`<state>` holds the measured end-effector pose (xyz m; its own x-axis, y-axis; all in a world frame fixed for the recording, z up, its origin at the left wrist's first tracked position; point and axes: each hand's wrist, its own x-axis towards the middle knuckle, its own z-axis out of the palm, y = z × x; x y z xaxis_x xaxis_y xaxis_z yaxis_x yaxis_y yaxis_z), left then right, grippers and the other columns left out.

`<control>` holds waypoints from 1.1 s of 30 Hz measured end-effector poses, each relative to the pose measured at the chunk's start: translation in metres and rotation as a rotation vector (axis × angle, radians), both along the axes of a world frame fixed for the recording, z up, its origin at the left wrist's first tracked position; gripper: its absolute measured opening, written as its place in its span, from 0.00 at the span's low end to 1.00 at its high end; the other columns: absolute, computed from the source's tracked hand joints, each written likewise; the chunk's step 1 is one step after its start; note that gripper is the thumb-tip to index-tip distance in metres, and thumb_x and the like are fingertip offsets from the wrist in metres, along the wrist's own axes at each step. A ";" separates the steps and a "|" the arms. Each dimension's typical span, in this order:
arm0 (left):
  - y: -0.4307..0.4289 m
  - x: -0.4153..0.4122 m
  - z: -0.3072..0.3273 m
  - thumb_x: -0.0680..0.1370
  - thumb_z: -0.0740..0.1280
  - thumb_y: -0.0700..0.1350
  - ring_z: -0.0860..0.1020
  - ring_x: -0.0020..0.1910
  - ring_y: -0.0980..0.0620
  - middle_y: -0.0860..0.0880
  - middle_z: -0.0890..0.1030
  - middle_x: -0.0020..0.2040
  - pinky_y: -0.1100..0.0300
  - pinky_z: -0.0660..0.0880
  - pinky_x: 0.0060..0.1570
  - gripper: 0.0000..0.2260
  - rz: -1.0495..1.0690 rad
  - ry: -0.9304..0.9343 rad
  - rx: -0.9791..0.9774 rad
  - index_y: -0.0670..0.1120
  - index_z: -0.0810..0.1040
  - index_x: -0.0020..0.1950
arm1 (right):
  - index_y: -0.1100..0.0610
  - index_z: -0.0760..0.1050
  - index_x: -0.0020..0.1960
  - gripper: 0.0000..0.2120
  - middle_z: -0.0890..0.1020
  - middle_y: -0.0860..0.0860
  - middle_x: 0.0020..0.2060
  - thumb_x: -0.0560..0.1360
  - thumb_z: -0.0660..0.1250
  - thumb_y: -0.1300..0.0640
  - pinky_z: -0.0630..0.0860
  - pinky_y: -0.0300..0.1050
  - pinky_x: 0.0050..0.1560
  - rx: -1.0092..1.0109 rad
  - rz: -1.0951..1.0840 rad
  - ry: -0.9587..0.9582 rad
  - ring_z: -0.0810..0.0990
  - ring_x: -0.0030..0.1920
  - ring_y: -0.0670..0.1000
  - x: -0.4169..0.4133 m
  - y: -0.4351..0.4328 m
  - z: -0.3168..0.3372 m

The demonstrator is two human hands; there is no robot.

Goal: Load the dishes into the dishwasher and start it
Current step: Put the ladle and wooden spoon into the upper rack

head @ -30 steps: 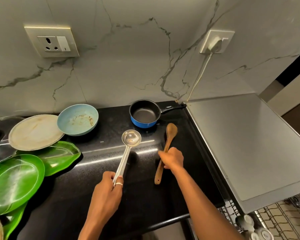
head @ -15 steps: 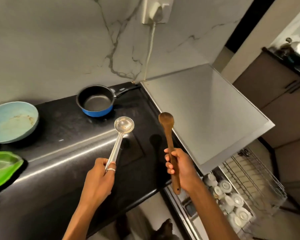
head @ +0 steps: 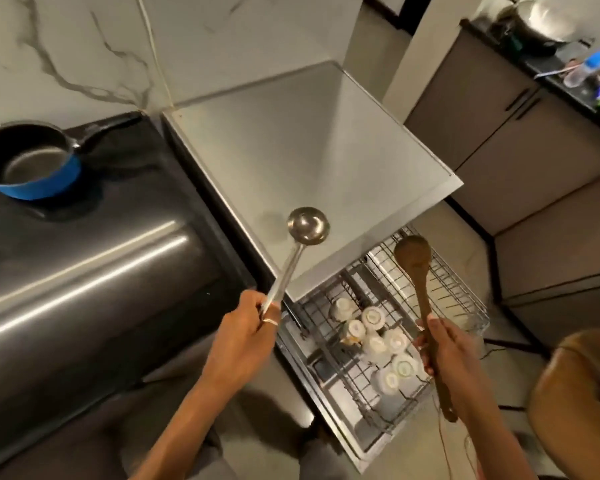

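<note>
Holding steel ladle (head: 307, 226) left hand (head: 244, 336), wooden spoon (head: 419, 282) right hand (head: 448, 351)

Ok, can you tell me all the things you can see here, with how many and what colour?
Ladle: one, silver, held up over the dishwasher top.
Wooden spoon: one, brown, held above the rack.
Cups: several, white, upside down in the rack.
Dishwasher rack: one, grey wire, pulled out.
Dishwasher top: one, silver-grey, beside the counter.
Saucepan: one, blue outside, black inside, on the counter.
Counter: one, black, on the left.
Bottle: one, clear with a blue cap, far counter, blurred.
Left hand: one, grips the ladle, wears a ring.
Right hand: one, grips the wooden spoon.
</note>
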<state>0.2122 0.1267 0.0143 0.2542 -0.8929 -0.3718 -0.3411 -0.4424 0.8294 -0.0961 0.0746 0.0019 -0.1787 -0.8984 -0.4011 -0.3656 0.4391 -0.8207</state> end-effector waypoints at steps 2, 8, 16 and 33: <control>-0.011 -0.061 -0.009 0.83 0.61 0.54 0.76 0.26 0.57 0.50 0.78 0.31 0.53 0.76 0.27 0.07 -0.027 0.000 0.004 0.54 0.69 0.46 | 0.55 0.80 0.48 0.16 0.81 0.55 0.35 0.84 0.59 0.47 0.71 0.43 0.28 -0.069 0.053 0.117 0.74 0.30 0.50 -0.051 -0.016 -0.014; -0.051 -0.221 -0.074 0.80 0.65 0.58 0.79 0.38 0.53 0.51 0.79 0.39 0.50 0.77 0.41 0.12 -0.081 0.031 0.145 0.51 0.70 0.49 | 0.46 0.77 0.47 0.12 0.80 0.49 0.32 0.82 0.57 0.45 0.77 0.55 0.31 -0.160 0.287 0.466 0.78 0.31 0.51 -0.183 -0.064 -0.094; -0.106 -0.300 -0.178 0.81 0.64 0.56 0.82 0.43 0.50 0.50 0.82 0.43 0.46 0.80 0.47 0.10 0.118 0.096 0.257 0.50 0.71 0.53 | 0.54 0.78 0.59 0.10 0.81 0.51 0.42 0.79 0.65 0.62 0.74 0.50 0.37 -0.185 0.413 0.582 0.76 0.38 0.51 -0.223 -0.121 -0.185; -0.159 -0.289 -0.282 0.80 0.65 0.57 0.77 0.30 0.53 0.53 0.78 0.34 0.58 0.73 0.32 0.10 0.293 0.085 0.183 0.53 0.68 0.48 | 0.46 0.59 0.80 0.36 0.74 0.57 0.57 0.78 0.61 0.70 0.79 0.49 0.46 -0.188 0.594 0.813 0.76 0.48 0.52 -0.141 -0.312 -0.343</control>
